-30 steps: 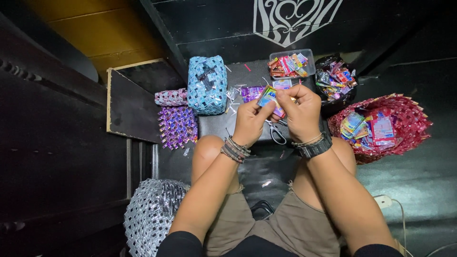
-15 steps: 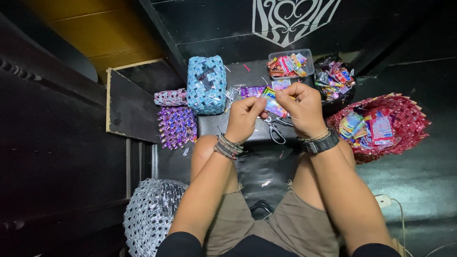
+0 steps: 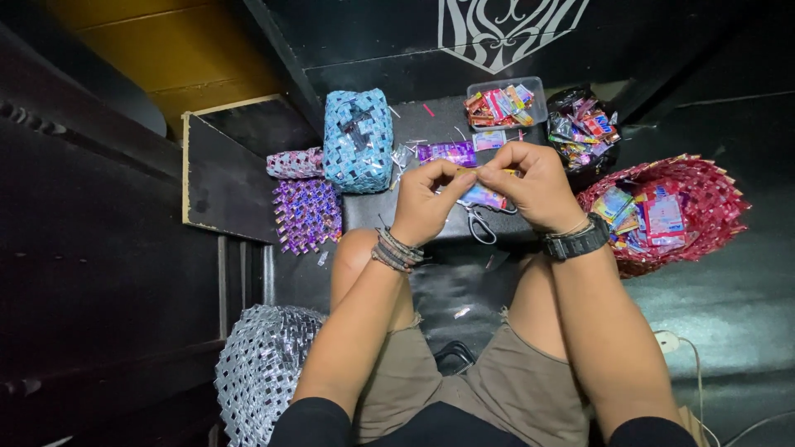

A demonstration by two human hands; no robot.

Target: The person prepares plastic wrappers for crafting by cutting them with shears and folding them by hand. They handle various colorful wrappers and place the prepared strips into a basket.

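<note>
- Head view: my left hand (image 3: 428, 207) and right hand (image 3: 537, 187) meet fingertip to fingertip, both pinching one folded wrapper strip (image 3: 484, 195) above the middle of the dark board (image 3: 373, 211).
- Scissors (image 3: 479, 225) lie under my hands at the board's near edge.
- Blue woven pouch (image 3: 357, 139) stands at its left end; red woven basket (image 3: 691, 199) sits off its right side.
</note>
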